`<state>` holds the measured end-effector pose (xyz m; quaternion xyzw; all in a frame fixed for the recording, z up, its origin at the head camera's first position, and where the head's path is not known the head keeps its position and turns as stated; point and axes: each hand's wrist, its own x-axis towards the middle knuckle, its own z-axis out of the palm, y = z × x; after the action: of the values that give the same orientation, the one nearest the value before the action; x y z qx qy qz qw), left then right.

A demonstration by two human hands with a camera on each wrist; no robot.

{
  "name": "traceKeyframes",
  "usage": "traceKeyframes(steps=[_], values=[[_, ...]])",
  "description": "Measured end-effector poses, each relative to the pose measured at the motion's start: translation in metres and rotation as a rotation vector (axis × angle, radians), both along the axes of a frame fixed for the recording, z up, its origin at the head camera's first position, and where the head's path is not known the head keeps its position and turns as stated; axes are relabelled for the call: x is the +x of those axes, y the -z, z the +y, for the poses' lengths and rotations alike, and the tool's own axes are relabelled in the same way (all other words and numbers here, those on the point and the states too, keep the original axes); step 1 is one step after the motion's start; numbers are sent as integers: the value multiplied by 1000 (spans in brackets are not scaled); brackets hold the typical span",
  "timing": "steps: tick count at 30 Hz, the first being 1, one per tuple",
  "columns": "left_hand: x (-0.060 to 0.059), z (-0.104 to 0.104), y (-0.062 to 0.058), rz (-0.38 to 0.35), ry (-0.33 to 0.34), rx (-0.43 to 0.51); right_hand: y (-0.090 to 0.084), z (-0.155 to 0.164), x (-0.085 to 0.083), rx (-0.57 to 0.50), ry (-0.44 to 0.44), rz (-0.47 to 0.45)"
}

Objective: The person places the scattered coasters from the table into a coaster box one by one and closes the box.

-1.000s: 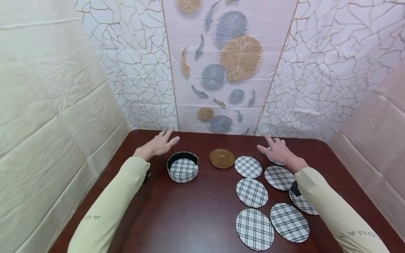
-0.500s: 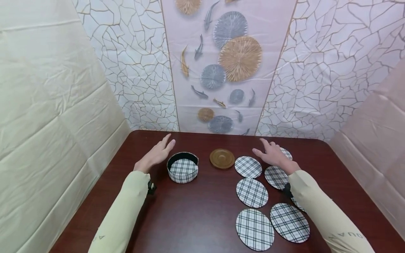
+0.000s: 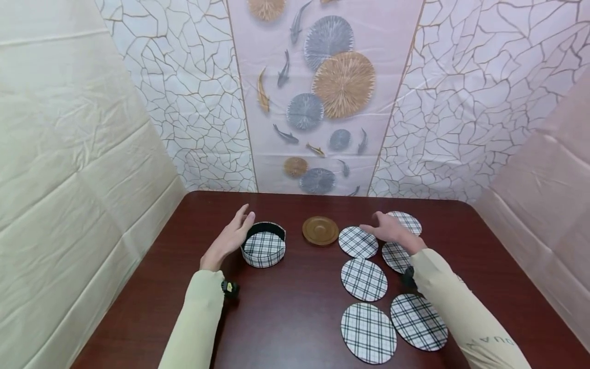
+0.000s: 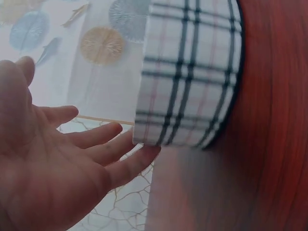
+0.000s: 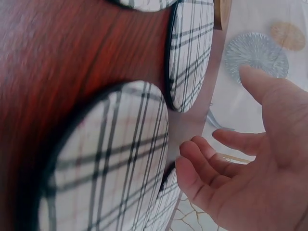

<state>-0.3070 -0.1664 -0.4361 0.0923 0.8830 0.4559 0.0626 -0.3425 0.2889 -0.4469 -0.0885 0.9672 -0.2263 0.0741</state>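
A round plaid coaster holder (image 3: 264, 253) with a dark inside stands on the left of the table. Beside its left rim is my left hand (image 3: 229, 238), fingers spread and holding nothing; whether it touches the holder I cannot tell. In the left wrist view the holder's plaid wall (image 4: 190, 72) rises close to the fingertips. My right hand (image 3: 389, 228) hovers over the plaid coasters, relaxed and with nothing in it. Nearest to it are a coaster (image 3: 357, 243) on its left and another (image 3: 406, 221) behind it, partly covered.
More plaid coasters lie on the right, among them a middle one (image 3: 364, 279), a front one (image 3: 369, 333) and one beside it (image 3: 418, 322). A round brown wooden disc (image 3: 320, 230) lies at the back centre. Patterned cloth (image 3: 304, 154) hangs behind the dark red table (image 3: 286, 312).
My left hand has come down and nearer to the coaster holder. The right hand has moved left and lower over the coasters, uncovering more of the back one.
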Motion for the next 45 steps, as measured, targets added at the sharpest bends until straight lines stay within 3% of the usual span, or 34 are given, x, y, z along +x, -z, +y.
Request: traceKeyframes(steps=[8,15,30,45], values=[[4,4,7,-47,-34,100,6,-5,0,28,-16,-31],[6,1,21,-41,-32,123,5,-6,-1,39,-25,-51],[9,-12,41,-94,41,141,4,-12,-3,82,-12,-129],[13,-15,43,-120,37,142,7,-8,-13,1,-30,-191]])
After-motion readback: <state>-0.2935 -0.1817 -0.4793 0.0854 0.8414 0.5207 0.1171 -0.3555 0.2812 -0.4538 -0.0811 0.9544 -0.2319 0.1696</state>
